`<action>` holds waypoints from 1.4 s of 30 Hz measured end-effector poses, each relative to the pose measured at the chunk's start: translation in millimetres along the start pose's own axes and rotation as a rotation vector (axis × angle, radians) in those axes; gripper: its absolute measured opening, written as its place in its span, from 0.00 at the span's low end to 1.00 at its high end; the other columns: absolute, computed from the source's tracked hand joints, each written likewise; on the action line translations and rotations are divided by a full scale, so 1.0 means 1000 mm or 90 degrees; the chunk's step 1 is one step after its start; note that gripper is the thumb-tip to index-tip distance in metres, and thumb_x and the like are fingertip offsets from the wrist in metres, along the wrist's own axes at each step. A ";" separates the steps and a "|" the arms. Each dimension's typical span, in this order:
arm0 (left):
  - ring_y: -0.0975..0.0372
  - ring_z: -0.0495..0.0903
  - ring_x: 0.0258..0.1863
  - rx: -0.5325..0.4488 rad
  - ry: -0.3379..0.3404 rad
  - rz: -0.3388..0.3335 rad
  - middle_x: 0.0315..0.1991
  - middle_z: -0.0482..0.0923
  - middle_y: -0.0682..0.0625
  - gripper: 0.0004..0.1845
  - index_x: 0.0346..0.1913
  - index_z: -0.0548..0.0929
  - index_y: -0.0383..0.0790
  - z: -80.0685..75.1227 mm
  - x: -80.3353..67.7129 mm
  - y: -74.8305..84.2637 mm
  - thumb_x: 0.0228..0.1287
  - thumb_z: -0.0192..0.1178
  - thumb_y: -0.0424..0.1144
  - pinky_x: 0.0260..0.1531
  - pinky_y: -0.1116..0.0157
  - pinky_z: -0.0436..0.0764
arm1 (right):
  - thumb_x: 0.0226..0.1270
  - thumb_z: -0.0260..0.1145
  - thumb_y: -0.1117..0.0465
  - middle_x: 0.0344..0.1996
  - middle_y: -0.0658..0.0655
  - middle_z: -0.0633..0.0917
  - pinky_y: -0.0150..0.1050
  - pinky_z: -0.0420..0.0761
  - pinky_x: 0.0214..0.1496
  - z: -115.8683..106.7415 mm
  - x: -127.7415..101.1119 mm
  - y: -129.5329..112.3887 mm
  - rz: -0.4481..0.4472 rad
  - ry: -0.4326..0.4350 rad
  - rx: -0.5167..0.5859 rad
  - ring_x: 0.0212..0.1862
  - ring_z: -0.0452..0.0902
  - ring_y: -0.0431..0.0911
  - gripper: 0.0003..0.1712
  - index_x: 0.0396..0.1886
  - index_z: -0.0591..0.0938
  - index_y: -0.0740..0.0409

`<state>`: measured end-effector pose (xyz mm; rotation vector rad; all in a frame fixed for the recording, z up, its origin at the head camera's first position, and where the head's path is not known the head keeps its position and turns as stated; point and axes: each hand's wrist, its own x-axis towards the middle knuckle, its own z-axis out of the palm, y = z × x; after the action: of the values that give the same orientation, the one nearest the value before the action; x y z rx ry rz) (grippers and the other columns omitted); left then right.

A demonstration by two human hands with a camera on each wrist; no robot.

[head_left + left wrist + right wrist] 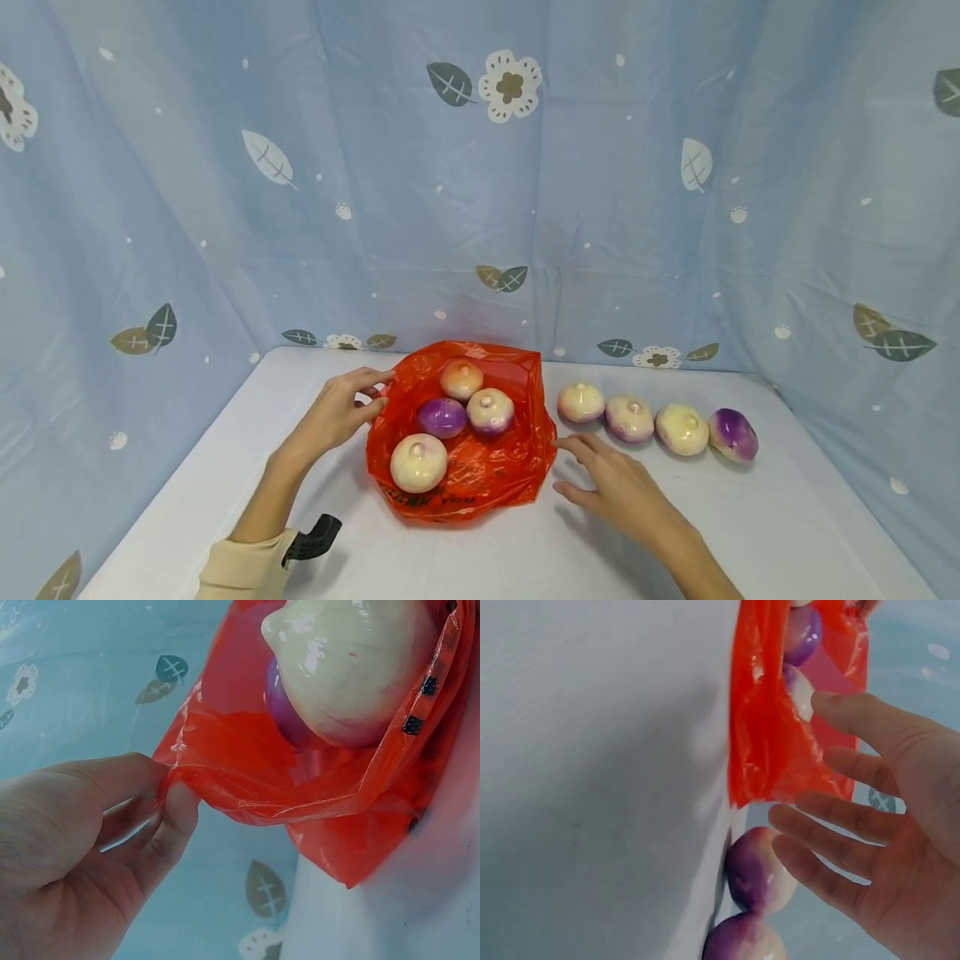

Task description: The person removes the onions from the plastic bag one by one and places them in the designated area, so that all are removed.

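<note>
Left hand (341,410) pinches the rim of the orange bag (480,475) holding four turnips on the surface, right hand (615,487) open beside it; thin film may tear, spilling turnips.

- The orange-red bag (480,467) is thin, crinkled plastic film, glossy and half see-through, with small dark print along its edge.
- The pale turnip (352,667) inside it has a smooth, shiny, waxy skin that catches highlights.
- The turnips in the row (656,423) look equally smooth and glossy, cream and purple.
- The table (750,533) is white, matt and smooth.
- The backdrop (600,183) is soft blue cloth, matt, hanging in folds, printed with leaves and flowers.
</note>
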<state>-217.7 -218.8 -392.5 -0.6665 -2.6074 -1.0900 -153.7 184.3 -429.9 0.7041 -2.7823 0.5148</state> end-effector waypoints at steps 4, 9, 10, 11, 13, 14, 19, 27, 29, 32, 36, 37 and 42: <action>0.57 0.84 0.36 0.007 0.000 0.004 0.49 0.84 0.40 0.20 0.56 0.82 0.31 -0.002 0.001 0.001 0.60 0.62 0.25 0.31 0.70 0.86 | 0.57 0.73 0.45 0.53 0.44 0.82 0.36 0.85 0.41 -0.003 0.003 -0.007 -0.011 -0.013 0.067 0.44 0.83 0.41 0.28 0.58 0.78 0.41; 0.57 0.84 0.37 0.007 -0.008 -0.007 0.49 0.84 0.42 0.20 0.57 0.82 0.32 -0.003 0.001 0.002 0.61 0.61 0.26 0.31 0.72 0.86 | 0.59 0.71 0.44 0.55 0.46 0.81 0.39 0.86 0.46 -0.005 0.011 -0.018 -0.016 -0.034 0.106 0.46 0.83 0.43 0.29 0.60 0.78 0.43; 0.57 0.84 0.37 0.005 -0.010 -0.010 0.50 0.84 0.42 0.20 0.58 0.81 0.32 -0.002 0.001 0.002 0.61 0.61 0.26 0.31 0.72 0.86 | 0.59 0.71 0.43 0.55 0.47 0.81 0.40 0.86 0.47 -0.005 0.012 -0.021 -0.014 -0.038 0.106 0.47 0.83 0.43 0.29 0.60 0.78 0.42; 0.57 0.84 0.37 0.004 -0.011 -0.013 0.50 0.84 0.42 0.20 0.58 0.81 0.32 -0.002 0.000 0.002 0.61 0.61 0.26 0.31 0.72 0.86 | 0.59 0.71 0.43 0.56 0.47 0.81 0.41 0.86 0.48 -0.005 0.014 -0.023 -0.014 -0.042 0.109 0.48 0.83 0.43 0.30 0.60 0.77 0.42; 0.57 0.84 0.37 0.002 -0.013 -0.016 0.50 0.83 0.41 0.20 0.58 0.81 0.32 -0.002 0.000 0.001 0.61 0.62 0.26 0.31 0.72 0.86 | 0.59 0.71 0.43 0.55 0.47 0.81 0.43 0.86 0.50 -0.004 0.019 -0.028 -0.014 -0.049 0.113 0.49 0.83 0.44 0.29 0.60 0.77 0.41; 0.57 0.84 0.37 0.001 -0.013 -0.018 0.50 0.83 0.41 0.20 0.58 0.81 0.32 -0.002 0.000 0.001 0.61 0.62 0.26 0.31 0.72 0.86 | 0.59 0.71 0.43 0.55 0.48 0.81 0.43 0.86 0.50 -0.004 0.021 -0.030 -0.015 -0.050 0.116 0.49 0.83 0.44 0.29 0.60 0.77 0.40; 0.57 0.84 0.38 0.000 -0.014 -0.021 0.50 0.83 0.42 0.20 0.58 0.81 0.32 -0.001 0.000 0.001 0.62 0.62 0.27 0.31 0.72 0.86 | 0.59 0.72 0.44 0.54 0.47 0.80 0.45 0.84 0.53 0.000 0.035 -0.041 -0.020 -0.045 0.144 0.50 0.82 0.45 0.29 0.61 0.77 0.39; 0.56 0.84 0.37 -0.007 -0.013 -0.014 0.50 0.83 0.41 0.20 0.58 0.81 0.31 -0.001 0.000 0.001 0.62 0.62 0.27 0.30 0.73 0.85 | 0.58 0.73 0.47 0.53 0.51 0.81 0.47 0.82 0.58 0.009 0.058 -0.046 -0.032 -0.012 0.096 0.53 0.80 0.46 0.31 0.61 0.77 0.46; 0.56 0.84 0.37 -0.006 -0.010 -0.010 0.50 0.84 0.41 0.20 0.58 0.81 0.30 0.000 0.000 0.000 0.61 0.62 0.26 0.30 0.73 0.85 | 0.57 0.74 0.47 0.52 0.51 0.81 0.46 0.83 0.56 0.012 0.063 -0.046 -0.035 -0.011 0.072 0.51 0.81 0.47 0.32 0.61 0.77 0.47; 0.57 0.84 0.37 -0.004 -0.007 -0.007 0.49 0.84 0.41 0.20 0.58 0.81 0.30 0.001 0.000 0.001 0.61 0.62 0.26 0.30 0.73 0.85 | 0.56 0.74 0.47 0.51 0.51 0.80 0.46 0.84 0.53 0.015 0.069 -0.047 -0.033 -0.013 0.043 0.49 0.80 0.47 0.33 0.62 0.77 0.47; 0.57 0.84 0.36 -0.003 -0.003 -0.007 0.49 0.84 0.41 0.20 0.57 0.81 0.31 0.001 0.000 0.001 0.61 0.62 0.25 0.30 0.73 0.85 | 0.55 0.75 0.48 0.52 0.54 0.78 0.46 0.84 0.51 0.019 0.074 -0.049 -0.027 -0.016 0.027 0.48 0.80 0.48 0.36 0.64 0.75 0.47; 0.57 0.84 0.36 -0.002 -0.003 -0.004 0.49 0.84 0.41 0.20 0.57 0.81 0.30 0.001 0.000 0.001 0.61 0.62 0.25 0.30 0.73 0.85 | 0.55 0.75 0.49 0.53 0.54 0.78 0.46 0.84 0.50 0.020 0.076 -0.049 -0.025 -0.018 0.027 0.48 0.80 0.49 0.37 0.65 0.74 0.47; 0.58 0.84 0.36 0.007 -0.008 -0.003 0.48 0.84 0.41 0.20 0.57 0.81 0.30 0.001 0.000 0.001 0.60 0.61 0.25 0.31 0.71 0.85 | 0.55 0.75 0.49 0.54 0.56 0.77 0.45 0.84 0.47 0.026 0.084 -0.050 -0.019 -0.024 0.016 0.47 0.79 0.50 0.38 0.65 0.73 0.48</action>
<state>-216.7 -217.4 -392.4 -0.6685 -2.6249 -1.0758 -204.6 98.1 -415.0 0.7678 -2.8003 0.5361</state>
